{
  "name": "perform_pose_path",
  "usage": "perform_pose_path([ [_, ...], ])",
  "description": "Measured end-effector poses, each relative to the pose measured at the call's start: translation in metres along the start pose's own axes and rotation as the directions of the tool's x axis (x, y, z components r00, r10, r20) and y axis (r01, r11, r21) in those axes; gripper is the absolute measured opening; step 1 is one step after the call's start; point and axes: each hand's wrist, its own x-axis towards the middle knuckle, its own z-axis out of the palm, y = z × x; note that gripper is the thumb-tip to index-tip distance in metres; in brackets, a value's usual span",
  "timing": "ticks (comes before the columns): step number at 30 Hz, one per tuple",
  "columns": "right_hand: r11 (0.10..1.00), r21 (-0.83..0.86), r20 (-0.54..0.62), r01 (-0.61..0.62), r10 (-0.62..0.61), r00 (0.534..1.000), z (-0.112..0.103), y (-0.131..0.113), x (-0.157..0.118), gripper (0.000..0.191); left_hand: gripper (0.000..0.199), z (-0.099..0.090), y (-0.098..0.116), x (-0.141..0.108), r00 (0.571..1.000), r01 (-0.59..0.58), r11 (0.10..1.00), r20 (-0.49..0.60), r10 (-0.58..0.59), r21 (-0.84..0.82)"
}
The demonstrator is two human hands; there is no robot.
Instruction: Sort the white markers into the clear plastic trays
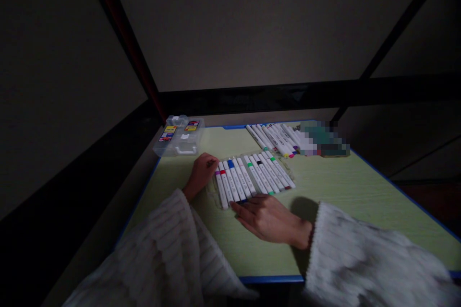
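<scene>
White markers (248,177) with coloured bands lie side by side in a clear plastic sleeve (291,176) on the table. At the sleeve's upper left corner is my left hand (201,173). Its fingers are curled in, and whatever they may pinch is hidden. My right hand (268,218) rests palm down along the near ends of the markers. Its fingers stretch to the left, and a fingertip reaches the lower left marker ends.
A clear plastic case (180,136) with yellow labels stands at the back left. Several loose white markers (275,136) lie at the back right, beside a blurred-out green item (324,139). The light green table (345,187) has a blue edge, with walls behind.
</scene>
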Motion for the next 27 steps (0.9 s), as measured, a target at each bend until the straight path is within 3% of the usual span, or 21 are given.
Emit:
perform_pose_path([
  [11,0.997,0.072,0.064,-0.021,0.016,0.998,-0.0033,0.0052,-0.0017,0.029,0.005,0.0008,0.0053,-0.0009,0.998,-0.032,0.996,0.057,0.027,0.087],
  [27,0.994,0.106,0.09,-0.04,0.031,0.995,-0.0046,0.0085,-0.0044,0.032,0.017,0.0038,0.0043,0.0004,0.982,-0.109,0.991,0.16,0.095,0.077],
])
